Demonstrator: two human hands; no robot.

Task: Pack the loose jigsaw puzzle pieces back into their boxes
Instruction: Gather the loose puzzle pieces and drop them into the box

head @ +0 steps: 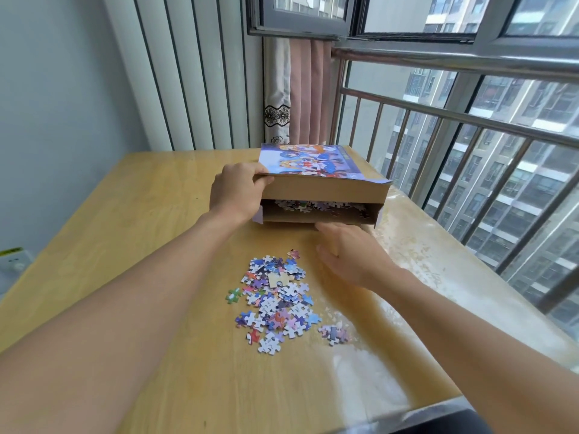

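A cardboard puzzle box (316,217) lies on the wooden table (150,220), with jigsaw pieces showing inside it. Its cartoon-printed lid (316,173) is tilted up at the near side, and my left hand (238,191) grips the lid's left corner. My right hand (354,252) hovers flat with fingers apart just in front of the box, holding nothing. A pile of loose jigsaw pieces (275,296) lies on the table nearer to me, left of my right hand. A small cluster of pieces (334,334) sits to the pile's right.
The table's right edge runs along a metal window railing (470,133). A pink curtain (300,92) hangs behind the box. A white socket strip (14,261) sits past the table's left edge.
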